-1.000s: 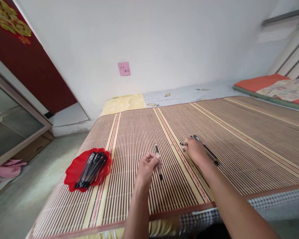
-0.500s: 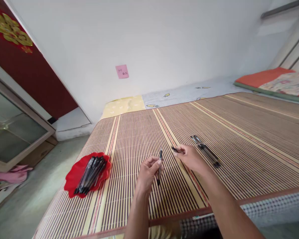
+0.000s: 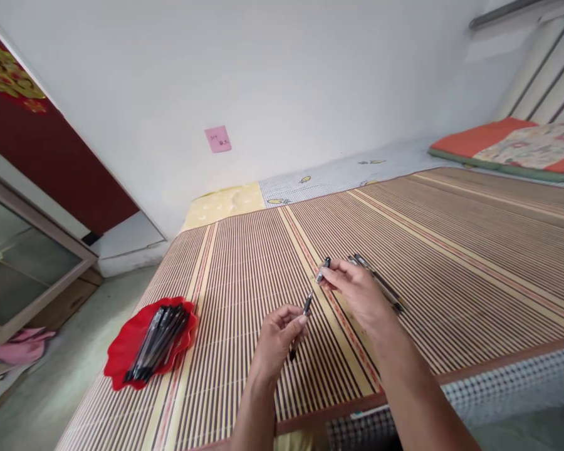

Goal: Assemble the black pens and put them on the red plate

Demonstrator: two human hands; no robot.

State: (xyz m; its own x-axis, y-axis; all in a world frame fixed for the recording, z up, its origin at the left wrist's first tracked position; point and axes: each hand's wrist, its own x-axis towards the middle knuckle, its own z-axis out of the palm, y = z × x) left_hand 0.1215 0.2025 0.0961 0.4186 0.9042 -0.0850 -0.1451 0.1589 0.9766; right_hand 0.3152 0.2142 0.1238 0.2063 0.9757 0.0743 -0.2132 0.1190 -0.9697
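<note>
My left hand [image 3: 275,335] pinches a black pen [image 3: 301,321] near its upper end, tip pointing up and to the right. My right hand [image 3: 357,292] is closed on a small black pen cap [image 3: 323,269], held just above and right of the pen's tip, with a small gap between them. A few black pens [image 3: 378,283] lie side by side on the striped bamboo mat [image 3: 451,250] right behind my right hand. A red scalloped plate [image 3: 122,354] with several black pens [image 3: 157,341] sits on the mat to the left.
The mat covers a bed against a white wall with a pink sticky note [image 3: 217,138]. A folded orange and floral blanket [image 3: 512,147] lies at the far right. A glass-fronted cabinet [image 3: 19,263] and bare floor [image 3: 42,401] are at the left.
My right hand left the pens on the mat and brought the cap towards the pen in my left hand. The left hand tilted the pen's tip up towards the cap. The view shifted slightly right.
</note>
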